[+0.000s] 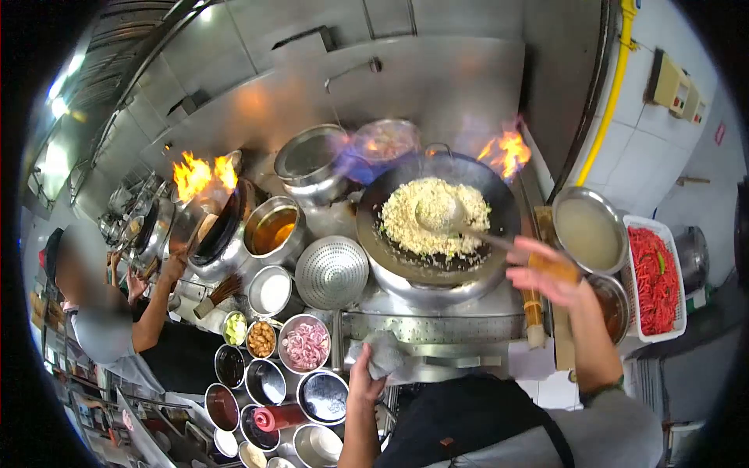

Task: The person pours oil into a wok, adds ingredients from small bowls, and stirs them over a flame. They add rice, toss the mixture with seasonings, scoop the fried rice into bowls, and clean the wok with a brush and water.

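Note:
A large black wok (373,238) sits on the burner, holding a heap of fried rice (402,207) flecked with green. A ladle (441,212) dips its bowl into the rice, its shaft running right to a wooden handle. My right hand (538,274) is on that handle, slightly blurred, the fingers partly stretched out around it. At the stove's front edge, my left hand (365,378) grips a folded grey cloth (382,353). The cloth hides part of its fingers.
Flames (511,152) rise behind the wok. A perforated strainer (331,273) lies to its left. Several bowls stand lower left, one with sliced onions (306,345), near a red squeeze bottle (281,416). Red peppers fill a white basket (677,324). A co-worker (117,335) handles another flaming wok.

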`<move>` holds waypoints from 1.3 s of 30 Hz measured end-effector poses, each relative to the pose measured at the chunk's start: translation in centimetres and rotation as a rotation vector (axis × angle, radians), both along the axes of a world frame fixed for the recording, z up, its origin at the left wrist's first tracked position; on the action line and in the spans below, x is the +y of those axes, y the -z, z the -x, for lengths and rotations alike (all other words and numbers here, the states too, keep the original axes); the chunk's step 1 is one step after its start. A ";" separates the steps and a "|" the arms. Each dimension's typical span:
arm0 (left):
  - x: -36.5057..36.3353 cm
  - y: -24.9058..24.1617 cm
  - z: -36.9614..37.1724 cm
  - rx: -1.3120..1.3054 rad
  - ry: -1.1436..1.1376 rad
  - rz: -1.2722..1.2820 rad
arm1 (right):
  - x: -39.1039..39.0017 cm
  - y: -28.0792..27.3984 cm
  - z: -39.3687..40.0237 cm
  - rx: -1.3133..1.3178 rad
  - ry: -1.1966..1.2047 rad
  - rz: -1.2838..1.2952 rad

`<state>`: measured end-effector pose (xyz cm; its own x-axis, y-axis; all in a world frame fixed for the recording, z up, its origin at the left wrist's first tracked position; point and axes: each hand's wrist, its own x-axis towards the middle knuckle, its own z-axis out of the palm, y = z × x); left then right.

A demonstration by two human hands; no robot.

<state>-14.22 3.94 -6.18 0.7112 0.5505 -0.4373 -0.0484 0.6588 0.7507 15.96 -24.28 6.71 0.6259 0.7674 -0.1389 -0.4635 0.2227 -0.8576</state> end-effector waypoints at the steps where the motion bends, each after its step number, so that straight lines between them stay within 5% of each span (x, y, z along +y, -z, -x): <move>1: 0.2 1.1 -0.6 -0.068 0.050 -0.015 | 0.0 0.3 1.1 0.100 -0.015 -0.017; 4: -0.2 -2.0 -6.4 -0.002 0.124 0.184 | 1.8 4.4 3.1 0.527 0.047 0.021; 6: 1.5 2.2 -10.5 -0.008 0.253 0.329 | 2.5 5.2 2.7 0.667 -0.246 0.038; 7: 0.6 -1.6 -11.6 0.051 0.291 0.292 | 2.5 5.3 1.6 0.501 -0.262 0.104; 8: 1.8 1.5 -13.3 -0.035 0.381 0.369 | 2.4 4.7 0.3 0.343 -0.269 0.171; 10: 1.4 -2.8 -14.9 0.046 0.419 0.289 | 1.1 0.4 -0.1 -0.428 -0.365 0.848; 12: 1.4 -4.5 -16.2 0.146 0.381 0.309 | -1.2 0.3 1.1 -1.108 -0.242 1.124; 15: 0.3 -4.7 -15.7 0.066 0.397 0.311 | -2.3 -2.1 4.0 -1.198 -0.343 1.461; 17: 0.8 -1.0 -16.1 -0.007 0.362 0.246 | -2.3 -3.2 3.0 -1.144 -0.412 1.472; 18: -0.1 -7.5 -10.7 -0.581 0.765 0.615 | -2.5 -4.2 2.3 -1.117 -0.442 1.480; 20: -1.9 -11.3 -10.2 -0.211 0.512 0.336 | -3.0 -5.4 3.3 -1.089 -0.392 1.439; 25: 2.4 -1.1 -19.9 0.163 0.504 0.266 | -3.7 -2.0 2.9 -1.160 -0.292 1.451; 26: -0.2 -4.2 -18.1 0.207 0.354 0.173 | -3.4 -1.3 1.4 -1.174 -0.282 1.439; 27: 1.6 0.6 -19.5 0.215 0.441 0.255 | -3.4 -1.1 -0.2 -1.125 -0.256 1.423; 28: -0.2 -1.6 -18.0 0.230 0.320 0.265 | -3.9 -4.6 1.0 -1.133 -0.302 1.411; 30: -2.5 -4.5 -14.1 0.174 0.327 0.291 | -8.7 -7.1 0.4 -1.145 -0.353 1.138; 31: -4.0 -7.6 -12.1 0.189 0.334 0.302 | -12.1 -4.2 -2.5 -1.341 -0.383 0.751; 32: -4.9 -10.2 -10.7 0.214 0.336 0.314 | -12.6 -6.1 -2.2 -0.944 -0.527 0.873; 33: -4.3 -9.7 -10.6 0.014 0.557 -0.364 | -13.1 -8.1 -1.9 -0.571 -0.595 1.030; 35: -4.5 -7.8 -12.3 -0.111 0.644 -0.637 | -10.1 -7.5 -1.2 -0.649 -0.550 1.007; 37: -5.2 -3.6 -13.4 0.011 0.525 -0.347 | -7.0 -5.5 -1.0 -0.919 -0.406 1.132; 38: -5.1 -0.7 -12.8 0.033 0.550 -0.430 | -8.1 2.4 -3.6 -1.423 -0.141 0.810; 39: -5.8 -0.6 -11.2 0.034 0.519 -0.219 | -7.2 0.5 -1.0 -1.365 -0.176 1.070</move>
